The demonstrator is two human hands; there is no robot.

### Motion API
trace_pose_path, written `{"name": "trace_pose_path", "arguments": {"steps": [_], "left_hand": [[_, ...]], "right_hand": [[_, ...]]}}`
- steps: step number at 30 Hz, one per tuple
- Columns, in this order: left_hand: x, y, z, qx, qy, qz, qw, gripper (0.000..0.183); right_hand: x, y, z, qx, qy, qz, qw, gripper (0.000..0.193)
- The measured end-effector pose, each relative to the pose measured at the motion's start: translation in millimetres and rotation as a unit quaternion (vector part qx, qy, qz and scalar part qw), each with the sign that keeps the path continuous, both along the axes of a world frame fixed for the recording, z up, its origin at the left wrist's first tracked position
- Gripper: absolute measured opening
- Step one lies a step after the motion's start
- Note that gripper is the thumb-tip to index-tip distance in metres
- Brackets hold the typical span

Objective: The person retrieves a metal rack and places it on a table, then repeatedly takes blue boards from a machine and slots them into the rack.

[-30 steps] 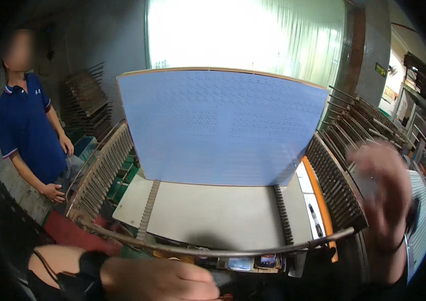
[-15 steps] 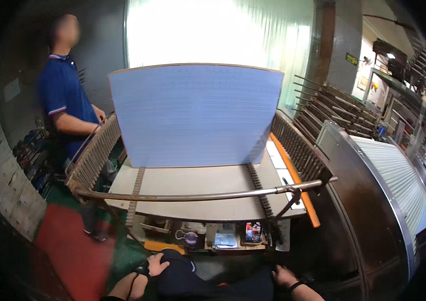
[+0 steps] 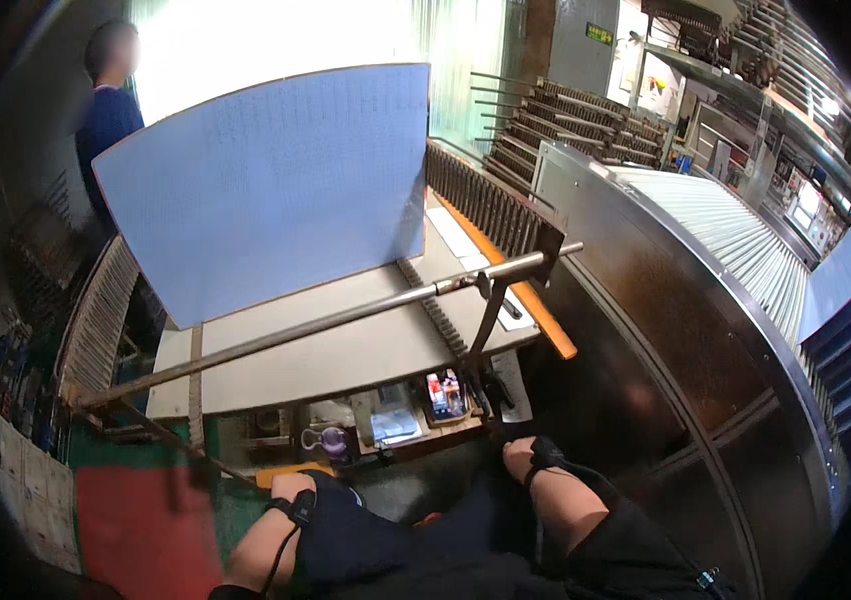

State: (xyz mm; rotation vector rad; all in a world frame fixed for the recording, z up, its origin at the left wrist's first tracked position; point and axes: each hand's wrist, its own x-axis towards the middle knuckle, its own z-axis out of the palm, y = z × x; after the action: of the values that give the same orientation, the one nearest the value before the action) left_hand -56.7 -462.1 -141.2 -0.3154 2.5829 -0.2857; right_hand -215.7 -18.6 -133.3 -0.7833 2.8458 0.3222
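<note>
Toppling of the blue rectangular panel (image 3: 280, 195) is perhaps being risked by knocks; below it, left hand (image 3: 291, 487) and right hand (image 3: 518, 459) finger closure cannot be told.

- big blue panel (image 3: 275, 190), thin brownish edge, pretty much covered in tiny marks, stood upright on its long side
- it's held between the comb-slotted sides of a worn metal rack (image 3: 490, 205), toward the far end

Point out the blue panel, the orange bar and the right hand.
Blue panel (image 3: 270, 195), head view: middle of its face.
Orange bar (image 3: 547, 328), head view: lower end.
Right hand (image 3: 518, 459), head view: middle of the hand.
</note>
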Motion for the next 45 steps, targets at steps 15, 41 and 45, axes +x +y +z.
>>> {"name": "trace_pose_path", "arguments": {"steps": [15,41,45], "left_hand": [[-11,12,24,0.015,0.026,0.006,1.0,0.028],[30,-7,21,0.013,0.059,-0.122,0.991,0.017],[54,5,46,0.039,-0.03,-0.128,0.991,0.019]], "right_hand": [[-10,7,-29,-0.01,-0.075,-0.108,0.991,0.04],[28,21,41,-0.032,-0.172,0.024,0.984,0.031],[27,38,31,-0.044,-0.18,-0.006,0.983,0.032]]}}
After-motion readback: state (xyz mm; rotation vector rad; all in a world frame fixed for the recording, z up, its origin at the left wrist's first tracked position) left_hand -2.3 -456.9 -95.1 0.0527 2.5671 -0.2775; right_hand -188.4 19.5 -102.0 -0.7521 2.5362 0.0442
